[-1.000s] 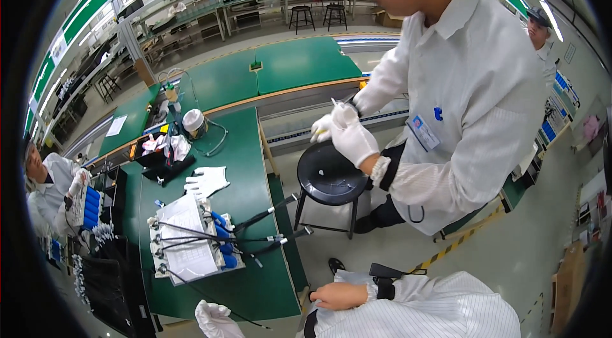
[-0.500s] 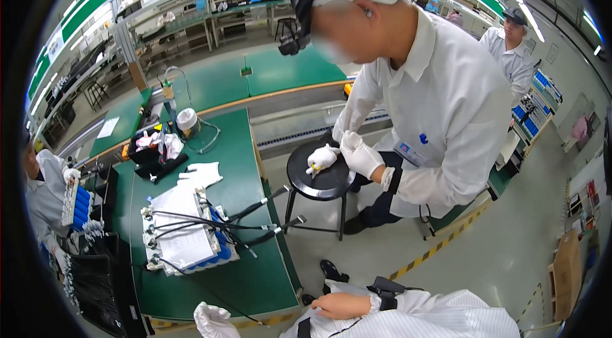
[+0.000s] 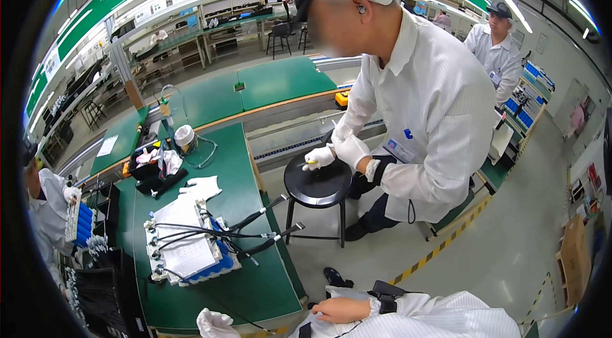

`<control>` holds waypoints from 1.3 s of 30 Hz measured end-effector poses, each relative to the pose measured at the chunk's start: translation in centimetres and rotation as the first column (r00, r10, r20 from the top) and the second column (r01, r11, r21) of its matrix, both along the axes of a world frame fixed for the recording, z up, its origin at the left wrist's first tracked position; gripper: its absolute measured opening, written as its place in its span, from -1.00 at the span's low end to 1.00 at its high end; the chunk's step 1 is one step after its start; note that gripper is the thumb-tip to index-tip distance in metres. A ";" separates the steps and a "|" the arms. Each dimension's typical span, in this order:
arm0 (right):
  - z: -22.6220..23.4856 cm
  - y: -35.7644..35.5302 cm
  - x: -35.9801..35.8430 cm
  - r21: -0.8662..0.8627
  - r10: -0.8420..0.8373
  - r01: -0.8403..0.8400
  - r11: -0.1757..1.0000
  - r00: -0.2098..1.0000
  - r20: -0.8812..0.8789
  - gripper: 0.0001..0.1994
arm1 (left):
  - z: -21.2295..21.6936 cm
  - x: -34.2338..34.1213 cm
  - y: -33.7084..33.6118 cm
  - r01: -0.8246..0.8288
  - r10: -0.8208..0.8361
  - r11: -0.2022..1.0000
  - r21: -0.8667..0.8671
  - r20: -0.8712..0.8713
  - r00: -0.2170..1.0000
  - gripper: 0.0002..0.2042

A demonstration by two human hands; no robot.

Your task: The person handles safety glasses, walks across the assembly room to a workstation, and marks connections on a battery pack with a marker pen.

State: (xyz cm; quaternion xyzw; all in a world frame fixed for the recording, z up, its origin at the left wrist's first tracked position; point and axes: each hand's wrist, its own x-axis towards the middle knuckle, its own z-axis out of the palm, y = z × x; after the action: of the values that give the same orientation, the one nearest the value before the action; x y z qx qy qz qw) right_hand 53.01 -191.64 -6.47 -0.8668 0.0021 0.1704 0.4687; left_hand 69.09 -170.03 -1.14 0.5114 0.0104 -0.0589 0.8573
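At the lower edge of the view, the white-gloved left hand (image 3: 215, 324) hangs beside the near edge of the green table (image 3: 167, 310), its fingers bunched; I cannot tell whether they pinch anything. Well to its right, the bare right hand (image 3: 344, 308) lies back upward against the wearer's pale clothing, fingers loosely bent, with its underside hidden, so its grip cannot be told either.

Nearest the left hand is a thin black cable (image 3: 252, 323), slanting from the lower left of the block of blue cylinders (image 3: 220, 264) toward the right and over the table's near edge, its free end a little right of the glove; I see no contact. The block sits on the table, ahead of the left hand and slightly to its left, but ahead and far to the left of the right hand, so the left is plainly nearer. Under the paper sheet (image 3: 183, 236) its outline is too square to settle a long axis, yet the thicker black cables (image 3: 257, 214) run left to right, their ends reaching past the table's right edge toward a black stool (image 3: 319, 189), above which a co-worker's gloved hands (image 3: 350, 150) are close together
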 end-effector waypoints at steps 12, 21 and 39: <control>-0.9 0.3 -0.3 -0.071 -0.061 0.062 0.996 0.998 0.023 -0.72 | -1.4 0.6 -0.1 0.041 -0.039 0.999 -0.035 0.051 0.998 -0.72; 0.1 -0.4 -0.8 -0.096 -0.078 0.083 0.992 0.995 0.060 -0.75 | -1.0 1.5 -1.7 0.050 -0.051 0.997 -0.067 -0.005 0.999 -0.77; 1.7 0.3 -0.5 -0.161 -0.059 0.051 0.986 0.997 -0.050 -0.71 | -1.0 0.7 -0.3 -0.004 0.004 0.999 -0.052 -0.009 1.000 -0.73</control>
State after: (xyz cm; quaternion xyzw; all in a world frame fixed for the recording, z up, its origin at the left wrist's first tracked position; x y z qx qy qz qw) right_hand 52.50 -191.29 -4.76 -0.8962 0.0525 0.1802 0.4020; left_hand 69.79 -170.28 -2.18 0.4886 0.0134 -0.0597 0.8704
